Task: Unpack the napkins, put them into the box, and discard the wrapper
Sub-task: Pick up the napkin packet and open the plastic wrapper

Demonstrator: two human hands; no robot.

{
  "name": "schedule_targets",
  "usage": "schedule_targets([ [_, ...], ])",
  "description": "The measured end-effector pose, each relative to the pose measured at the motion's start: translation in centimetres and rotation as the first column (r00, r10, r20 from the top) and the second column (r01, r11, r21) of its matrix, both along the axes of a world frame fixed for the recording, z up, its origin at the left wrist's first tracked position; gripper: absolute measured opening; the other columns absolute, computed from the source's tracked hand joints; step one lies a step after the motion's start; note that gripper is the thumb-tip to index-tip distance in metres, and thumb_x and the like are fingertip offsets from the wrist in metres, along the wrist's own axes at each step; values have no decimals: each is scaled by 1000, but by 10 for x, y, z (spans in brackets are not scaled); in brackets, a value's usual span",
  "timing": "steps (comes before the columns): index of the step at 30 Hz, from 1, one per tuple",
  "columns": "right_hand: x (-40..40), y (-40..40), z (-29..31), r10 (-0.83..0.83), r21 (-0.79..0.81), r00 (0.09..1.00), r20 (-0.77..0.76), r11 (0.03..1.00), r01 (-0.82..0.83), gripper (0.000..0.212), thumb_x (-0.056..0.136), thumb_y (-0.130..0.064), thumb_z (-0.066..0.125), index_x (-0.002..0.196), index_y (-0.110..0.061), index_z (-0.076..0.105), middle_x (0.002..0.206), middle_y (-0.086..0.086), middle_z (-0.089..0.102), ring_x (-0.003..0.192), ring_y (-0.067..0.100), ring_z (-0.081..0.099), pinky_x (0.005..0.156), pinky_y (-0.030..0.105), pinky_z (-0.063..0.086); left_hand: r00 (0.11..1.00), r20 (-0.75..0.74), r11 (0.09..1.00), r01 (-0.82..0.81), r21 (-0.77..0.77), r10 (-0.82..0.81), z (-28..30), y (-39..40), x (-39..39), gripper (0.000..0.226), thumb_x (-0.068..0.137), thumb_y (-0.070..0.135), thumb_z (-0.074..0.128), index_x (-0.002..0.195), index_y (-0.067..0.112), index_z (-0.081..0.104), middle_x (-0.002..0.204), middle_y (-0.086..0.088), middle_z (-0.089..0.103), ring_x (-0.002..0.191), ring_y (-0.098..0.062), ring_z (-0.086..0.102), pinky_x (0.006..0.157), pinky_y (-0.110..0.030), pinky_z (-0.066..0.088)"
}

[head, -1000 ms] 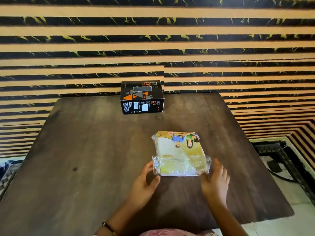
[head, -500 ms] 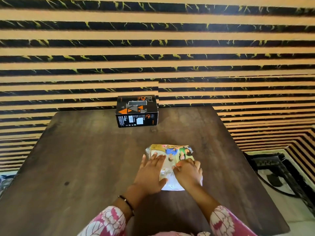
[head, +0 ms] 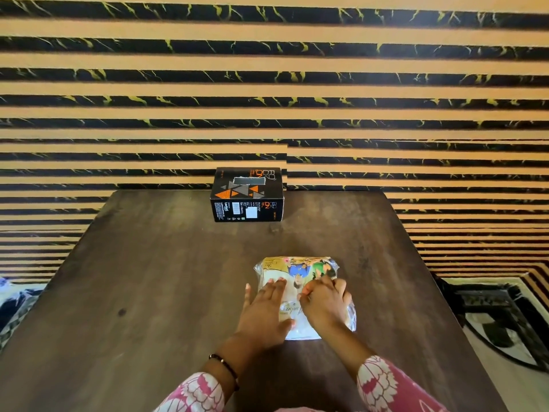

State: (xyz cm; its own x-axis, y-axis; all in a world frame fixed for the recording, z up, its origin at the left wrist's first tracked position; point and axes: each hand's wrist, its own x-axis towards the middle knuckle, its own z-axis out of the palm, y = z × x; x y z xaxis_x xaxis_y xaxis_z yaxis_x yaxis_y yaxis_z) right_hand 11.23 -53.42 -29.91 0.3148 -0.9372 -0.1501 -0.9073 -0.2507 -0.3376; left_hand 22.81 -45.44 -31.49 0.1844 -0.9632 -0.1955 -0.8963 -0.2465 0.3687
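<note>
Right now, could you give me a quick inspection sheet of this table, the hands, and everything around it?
Surface: dark wooden table, a small dark spot toward its left side.
Job's things: napkin pack, wrapper not visibly opened, lying flat near the person; black box upright at the far edge, slot on top.
Clutter: nothing seen.
Grippers: left hand flat on the pack; right hand curled, fingers on the wrapper.
Cables: nothing seen on the table; dark items on the floor at right, too unclear to name.
Surroundings: striped black-and-tan wall; patterned floor edge at right.
</note>
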Motion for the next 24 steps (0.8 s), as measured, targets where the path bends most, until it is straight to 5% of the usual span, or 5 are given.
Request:
schedule_targets([
  [4,-8,-2,-6,207,-77,977,49,976,-203,27,91,-29,42,103,-16,63,119,2,58,118,24,44,100,34,36,999,39,1000,3,12,-4,0,2,-4,79,88,46,44,147,20,-1,158,3,4,145,-13,-2,113,-47,-16],
  [11,-6,-17,0,93,136,959,266,982,-133,15,87,-24,55,86,-13,66,85,1,67,82,20,64,66,15,43,1000,16,1000,-26,17,26,0,2,-9,76,89,44,41,147,22,-3,158,4,2,145,-13,-4,112,-44,-17],
  [15,-11,-22,7,64,172,902,426,974,-150,11,84,-11,61,85,-8,72,87,4,70,85,15,64,71,4,42,999,19,998,-42,37,41,2,-1,-12,75,90,46,40,147,21,-2,158,2,1,145,-14,-4,114,-46,-14],
  [19,-24,-30,25,76,57,839,539,990,-127,10,76,-4,68,77,-11,75,78,-9,67,78,5,60,75,7,43,996,85,997,-44,56,39,9,-26,-10,74,91,51,36,147,17,2,158,-1,3,145,-17,1,113,-52,-12],
  [24,-55,-34,39,399,-259,840,367,912,-319,11,77,-8,66,76,-17,72,77,-15,66,81,-5,43,73,6,33,999,31,1000,20,-2,-19,21,-50,-8,66,86,59,40,141,24,27,155,2,19,145,-18,9,109,-63,-10],
])
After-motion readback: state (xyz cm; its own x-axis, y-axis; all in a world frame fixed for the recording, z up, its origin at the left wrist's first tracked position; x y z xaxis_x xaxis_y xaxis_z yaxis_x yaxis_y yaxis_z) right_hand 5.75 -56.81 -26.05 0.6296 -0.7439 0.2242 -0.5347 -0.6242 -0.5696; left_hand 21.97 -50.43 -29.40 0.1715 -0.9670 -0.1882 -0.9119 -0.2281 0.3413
